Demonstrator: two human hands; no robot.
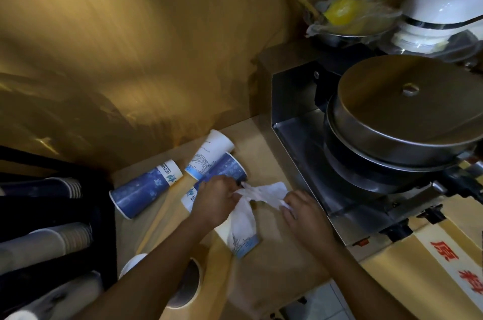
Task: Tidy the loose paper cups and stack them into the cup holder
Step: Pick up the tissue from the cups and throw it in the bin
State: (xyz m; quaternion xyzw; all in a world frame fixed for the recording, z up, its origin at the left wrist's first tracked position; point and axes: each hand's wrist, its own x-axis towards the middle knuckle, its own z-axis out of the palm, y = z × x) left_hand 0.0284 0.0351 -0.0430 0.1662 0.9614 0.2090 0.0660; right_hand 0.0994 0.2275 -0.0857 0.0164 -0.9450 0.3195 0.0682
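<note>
Wood counter (pixel 274 254): both hands, L (pixel 217 202) & R (pixel 304 212), pinch white wrapper (pixel 264 192); red "原料" label (pixel 460 270).

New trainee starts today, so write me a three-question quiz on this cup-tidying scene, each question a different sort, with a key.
1. True or false: both hands, the left hand and the right hand, grip the white plastic wrap.
2. Multiple choice: the blue cup stack nearest the cup holder is
A. standing upright
B. lying on its side on the counter
C. held in the right hand
3. Fill in: the wrapped cup stack below the hands shows a white and ____ print.

Key: 1 true; 2 B; 3 blue.
</note>
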